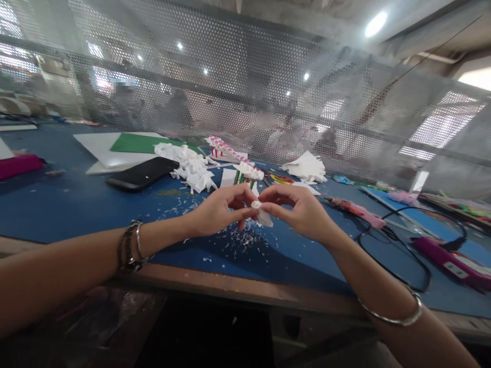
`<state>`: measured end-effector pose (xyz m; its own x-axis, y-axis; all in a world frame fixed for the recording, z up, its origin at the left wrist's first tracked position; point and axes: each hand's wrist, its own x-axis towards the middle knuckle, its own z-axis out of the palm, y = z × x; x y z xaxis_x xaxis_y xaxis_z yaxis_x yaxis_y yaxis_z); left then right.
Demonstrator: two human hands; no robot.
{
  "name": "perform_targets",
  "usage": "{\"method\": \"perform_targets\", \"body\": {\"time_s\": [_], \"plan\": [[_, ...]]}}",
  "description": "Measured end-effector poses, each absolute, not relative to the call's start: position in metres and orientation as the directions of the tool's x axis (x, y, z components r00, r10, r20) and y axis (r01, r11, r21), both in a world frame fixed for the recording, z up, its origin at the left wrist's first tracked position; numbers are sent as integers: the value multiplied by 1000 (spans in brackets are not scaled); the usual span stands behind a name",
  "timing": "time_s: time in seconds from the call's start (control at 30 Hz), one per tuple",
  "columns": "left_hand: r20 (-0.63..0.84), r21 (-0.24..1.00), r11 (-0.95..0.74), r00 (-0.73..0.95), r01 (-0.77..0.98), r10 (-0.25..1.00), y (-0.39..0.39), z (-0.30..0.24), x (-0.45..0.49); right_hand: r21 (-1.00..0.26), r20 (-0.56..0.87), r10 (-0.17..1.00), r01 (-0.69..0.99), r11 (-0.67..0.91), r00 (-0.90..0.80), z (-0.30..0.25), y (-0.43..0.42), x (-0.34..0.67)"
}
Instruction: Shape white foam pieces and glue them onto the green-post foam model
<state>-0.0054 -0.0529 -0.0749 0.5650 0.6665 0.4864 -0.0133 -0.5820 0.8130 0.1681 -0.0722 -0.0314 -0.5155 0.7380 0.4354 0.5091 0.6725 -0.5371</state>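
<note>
Between my two hands is a small rolled piece of white paper (264, 216), its loose end hanging down to the right. My left hand (222, 207) pinches it from the left with thumb and fingers. From the other side my right hand (297, 207) grips it too, so the fingertips almost meet. Tiny white paper scraps (245, 237) litter the blue tabletop below. Just behind the hands stand green sticks with white paper tops (249, 170), partly hidden by my fingers. A pile of crumpled white paper pieces (190, 166) lies to the left of them.
A black phone (142, 175) rests left, near white sheets (99, 148) and a green sheet (141, 143). Yellow-handled scissors (281, 179) and stacked white paper (307, 167) lie behind. A corded glue gun (356, 212) and a magenta power strip (456, 261) occupy the right. Perforated metal mesh (238, 76) closes the back.
</note>
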Motion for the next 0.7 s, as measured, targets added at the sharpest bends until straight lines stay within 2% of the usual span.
{"method": "perform_targets", "body": {"time_s": [0.27,0.7], "plan": [[447,862,-498,597,-89,666,-53,-73,-4,-583,444,736,459,671,-511,-29,-77,172],[445,873,-470,608,-131,657,-50,-74,-4,-494,524,690,482,724,-499,-30,-78,170]]}}
